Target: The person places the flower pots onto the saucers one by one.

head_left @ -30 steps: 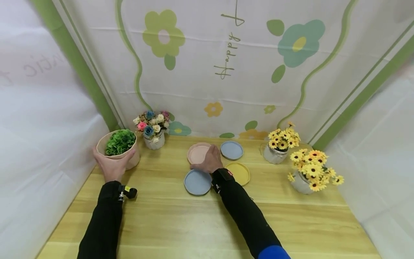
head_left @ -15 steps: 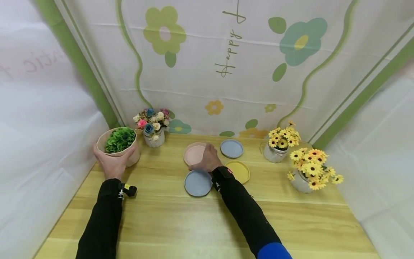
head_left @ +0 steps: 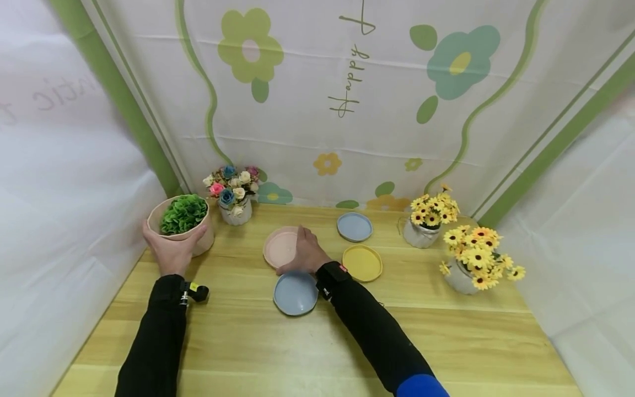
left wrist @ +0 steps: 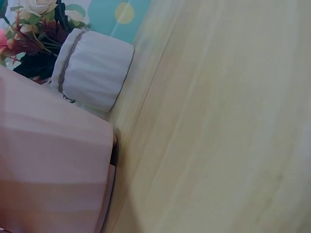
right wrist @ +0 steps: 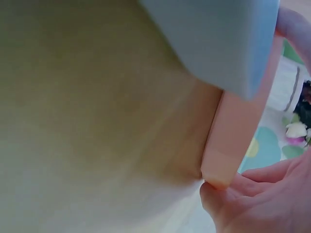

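Observation:
At the left, my left hand [head_left: 171, 251] grips a pale pink flowerpot [head_left: 205, 242] with a bushy green plant [head_left: 183, 215] in it. The pot's ribbed wall fills the lower left of the left wrist view. In the middle of the table, my right hand [head_left: 308, 255] holds a round pink saucer [head_left: 279, 248] by its edge, thumb on the near side and fingers on the far side. A blue saucer [head_left: 295, 295] lies right against the near side of this hand. The right wrist view has the pink saucer's side [right wrist: 233, 141] low over the wood, behind the blue saucer [right wrist: 218, 43].
A second blue saucer [head_left: 354, 226] and a yellow saucer [head_left: 362, 263] lie right of my right hand. A white pot of mixed roses [head_left: 236, 214] stands beside the pink pot. Two white pots of yellow flowers [head_left: 421, 234] [head_left: 461, 278] stand at the right. Fabric walls [head_left: 297, 121] enclose the table.
My right hand has slid the pink saucer left and slightly nearer. The near blue saucer has shifted left and nearer too. My left hand stays on the flowerpot.

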A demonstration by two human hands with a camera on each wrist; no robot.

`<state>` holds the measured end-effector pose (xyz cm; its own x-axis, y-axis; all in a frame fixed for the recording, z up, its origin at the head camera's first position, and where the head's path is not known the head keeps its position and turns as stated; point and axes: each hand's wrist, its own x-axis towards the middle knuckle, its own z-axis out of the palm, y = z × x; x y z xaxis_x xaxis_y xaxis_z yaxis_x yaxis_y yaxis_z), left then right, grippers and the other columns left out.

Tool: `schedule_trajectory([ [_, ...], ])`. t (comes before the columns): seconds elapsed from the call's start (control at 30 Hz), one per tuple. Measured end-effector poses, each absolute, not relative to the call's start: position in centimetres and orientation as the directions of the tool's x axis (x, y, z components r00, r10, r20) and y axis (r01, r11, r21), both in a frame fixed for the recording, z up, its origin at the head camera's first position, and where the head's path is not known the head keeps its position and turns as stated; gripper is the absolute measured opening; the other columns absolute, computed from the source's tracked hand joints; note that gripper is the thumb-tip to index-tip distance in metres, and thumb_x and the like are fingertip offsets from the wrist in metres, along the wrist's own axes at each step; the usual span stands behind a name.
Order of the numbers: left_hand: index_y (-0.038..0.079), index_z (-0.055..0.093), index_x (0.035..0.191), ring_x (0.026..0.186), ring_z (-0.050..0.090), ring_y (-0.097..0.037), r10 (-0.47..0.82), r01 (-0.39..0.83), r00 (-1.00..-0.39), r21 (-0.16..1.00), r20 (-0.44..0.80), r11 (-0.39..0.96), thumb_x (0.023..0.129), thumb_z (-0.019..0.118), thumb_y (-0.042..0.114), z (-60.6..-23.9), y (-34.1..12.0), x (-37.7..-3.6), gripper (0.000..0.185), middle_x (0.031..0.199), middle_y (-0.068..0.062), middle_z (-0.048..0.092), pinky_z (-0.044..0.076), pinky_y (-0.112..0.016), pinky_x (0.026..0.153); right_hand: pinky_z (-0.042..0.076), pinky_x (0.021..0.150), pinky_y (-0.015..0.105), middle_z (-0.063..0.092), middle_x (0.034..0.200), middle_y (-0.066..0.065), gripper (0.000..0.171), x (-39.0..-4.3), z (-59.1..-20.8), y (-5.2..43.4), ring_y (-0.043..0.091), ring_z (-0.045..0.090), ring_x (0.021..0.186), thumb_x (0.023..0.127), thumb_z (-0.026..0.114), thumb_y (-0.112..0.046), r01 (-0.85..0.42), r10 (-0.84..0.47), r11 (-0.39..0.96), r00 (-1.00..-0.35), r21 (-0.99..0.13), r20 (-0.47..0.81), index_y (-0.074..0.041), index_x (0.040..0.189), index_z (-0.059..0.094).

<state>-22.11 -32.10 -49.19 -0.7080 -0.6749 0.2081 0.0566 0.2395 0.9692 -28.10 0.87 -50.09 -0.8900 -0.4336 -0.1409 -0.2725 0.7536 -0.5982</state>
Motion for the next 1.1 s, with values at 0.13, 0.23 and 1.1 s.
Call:
schedule_trajectory([
  [0.13, 0.025, 0.004, 0.170, 0.163, 0.016, -0.014, -0.670, 0.060, -0.712, 0.969, 0.209, 0.238, 0.076, 0.096, 0.034, -49.2, -32.0, -21.9, 0.132, 0.177, 0.004, 0.012, 0.016, -0.032, 0.135, 0.037, 0.129, 0.044, 0.021, 0.173, 0.024, 0.146, -27.1, -49.9, 0.8, 0.037, 0.025, 0.161, 0.069, 0.097, -0.053, -0.294, -0.460, 0.748, -0.876, -0.595, -0.146, 0.000, 0.169, 0.004],
  [0.23, 0.025, 0.004, 0.170, 0.163, 0.017, -0.014, -0.666, 0.063, -0.718, 0.971, 0.203, 0.229, 0.076, 0.096, 0.035, -49.1, -31.9, -21.7, 0.132, 0.176, 0.004, 0.012, 0.016, -0.033, 0.135, 0.036, 0.130, 0.044, 0.020, 0.174, 0.024, 0.147, -26.3, -49.8, 1.0, 0.036, 0.024, 0.162, 0.069, 0.097, -0.055, -0.316, -0.483, 0.745, -0.863, -0.588, -0.149, 0.000, 0.169, 0.004],
  [1.1, 0.028, 0.003, 0.170, 0.162, 0.020, -0.020, -0.591, 0.018, -0.790, 0.971, 0.160, 0.240, 0.076, 0.096, 0.032, -48.8, -28.7, -17.2, 0.132, 0.177, -0.001, 0.014, 0.018, -0.044, 0.136, 0.035, 0.129, 0.050, 0.027, 0.167, 0.026, 0.148, -21.0, -49.1, 5.0, 0.040, 0.033, 0.154, 0.063, 0.101, -0.052, -0.479, -0.632, 0.672, -0.768, -0.564, -0.101, 0.006, 0.165, 0.010],
])
